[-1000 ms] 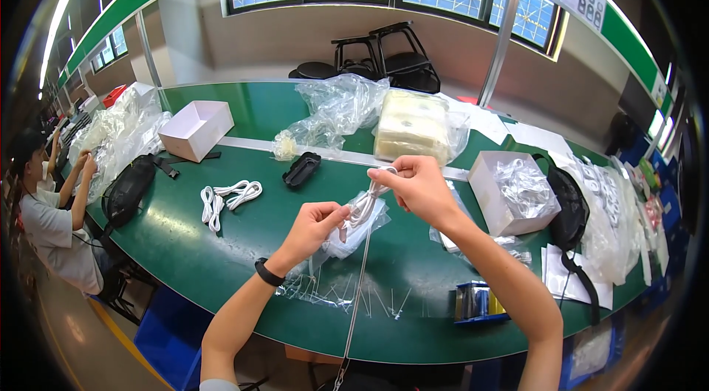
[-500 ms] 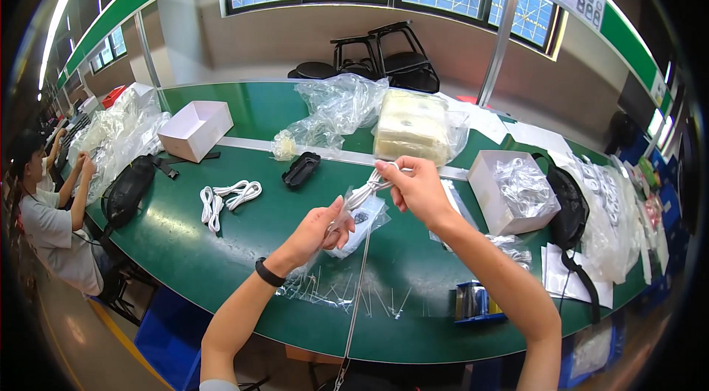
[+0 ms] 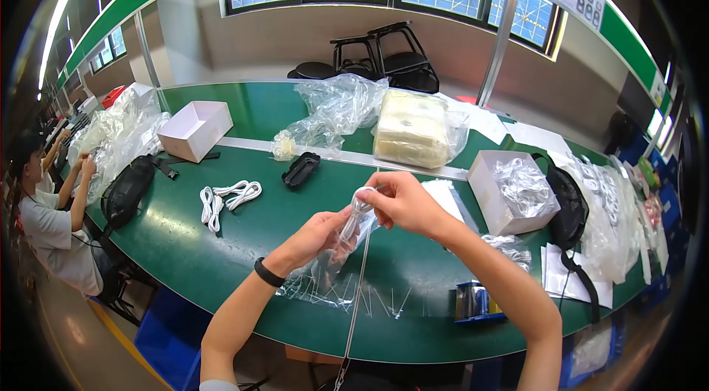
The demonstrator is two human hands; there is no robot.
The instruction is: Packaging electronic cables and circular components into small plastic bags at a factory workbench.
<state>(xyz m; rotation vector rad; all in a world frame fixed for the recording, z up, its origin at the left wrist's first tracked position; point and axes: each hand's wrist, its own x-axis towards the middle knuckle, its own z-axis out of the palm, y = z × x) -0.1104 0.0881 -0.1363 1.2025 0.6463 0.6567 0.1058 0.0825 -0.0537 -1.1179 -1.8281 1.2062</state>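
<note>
Over the middle of the green table, a coiled white cable is between my two hands. Its lower part sits in the closed fingers of my left hand, which wears a black wristband. Clear plastic film shows around the cable by these fingers; whether it fully encloses the coil I cannot tell. At the top of the coil, my right hand pinches the cable between thumb and fingers. Thin wire ties lie on the table below my left hand.
Two coiled white cables lie left, near a black tray. A bagged yellowish stack stands behind my hands. To the right are a white box of bagged items, a black pouch and a blue-edged holder. A co-worker sits far left.
My right hand has moved down and slightly left, bringing the top of the cable coil closer to my left hand. The coil now stands more upright.
</note>
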